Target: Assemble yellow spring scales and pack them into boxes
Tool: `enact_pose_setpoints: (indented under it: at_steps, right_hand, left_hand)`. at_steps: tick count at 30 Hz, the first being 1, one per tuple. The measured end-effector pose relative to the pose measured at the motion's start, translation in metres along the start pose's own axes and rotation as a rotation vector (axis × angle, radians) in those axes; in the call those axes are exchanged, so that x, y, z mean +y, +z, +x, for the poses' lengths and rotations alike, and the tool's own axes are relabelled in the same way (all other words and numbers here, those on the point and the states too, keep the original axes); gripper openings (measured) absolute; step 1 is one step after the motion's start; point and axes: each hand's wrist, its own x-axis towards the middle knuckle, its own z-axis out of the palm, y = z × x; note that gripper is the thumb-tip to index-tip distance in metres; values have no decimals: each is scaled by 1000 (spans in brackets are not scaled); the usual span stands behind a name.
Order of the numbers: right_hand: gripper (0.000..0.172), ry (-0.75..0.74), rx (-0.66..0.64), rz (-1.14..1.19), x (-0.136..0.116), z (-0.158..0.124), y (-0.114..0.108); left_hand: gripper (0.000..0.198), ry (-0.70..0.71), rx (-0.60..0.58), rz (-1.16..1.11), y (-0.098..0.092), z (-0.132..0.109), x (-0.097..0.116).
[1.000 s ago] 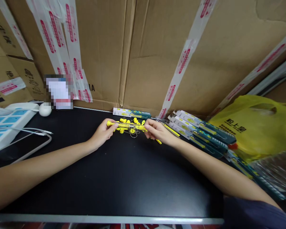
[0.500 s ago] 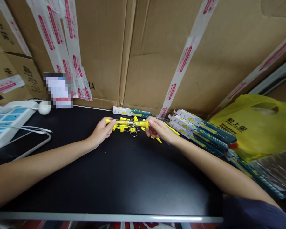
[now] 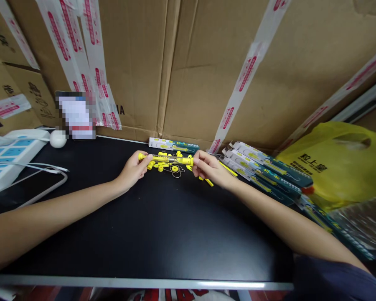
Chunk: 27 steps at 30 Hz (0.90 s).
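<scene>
A clear tube with yellow ends and a metal spring inside, a spring scale (image 3: 172, 159), is held level above the black table. Its left yellow end is pinched between the thumb and fingers of my left hand (image 3: 134, 169). My right hand (image 3: 209, 167) has its fingers closed at the other yellow end; the fingertips there are partly hidden. Behind and below the tube lie several small yellow plastic parts (image 3: 160, 168) and bent metal wire hooks (image 3: 176, 173). Thin yellow strips (image 3: 227, 168) lie by my right hand.
Printed spring scale boxes (image 3: 263, 171) are stacked at the right, and one more box (image 3: 174, 145) lies at the back. A yellow plastic bag (image 3: 341, 163) stands far right. At left are a power strip (image 3: 14, 152), white cables and a phone (image 3: 77, 117). Cardboard (image 3: 138, 62) walls the back.
The view has tilted very slightly. My right hand has shifted a little at the tube's right end, where more of the yellow end shows; my left hand keeps its hold.
</scene>
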Motion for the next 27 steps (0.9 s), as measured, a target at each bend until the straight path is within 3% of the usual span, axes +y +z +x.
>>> enact_pose_setpoints:
  at_steps: [3,6,9,11,14,18,24,27]
  right_hand:
    - [33,1,-4,-31,3,1,-1]
    - [38,-3,113,-82,9,4,-1]
    - [25,-104,184,-415,16,10,6]
    - [18,-195,68,-708,19,17,17]
    - [25,-328,-99,-871,20,33,38]
    - [27,-299,-112,-868,20,55,56]
    - [19,-266,-84,-816,30,61,54]
    - [23,-206,-4,-580,32,53,49]
  left_hand:
    - [28,6,20,-25,-1,1,0]
    - [33,10,39,-86,-3,3,1]
    - [38,9,29,-136,-5,4,1]
    - [40,7,18,-152,-5,4,2]
    - [41,10,-4,-152,-5,3,3]
    - [40,17,-16,-130,-3,2,4]
    - [37,15,-23,-118,-2,2,2]
    - [36,22,-24,-120,-3,2,1]
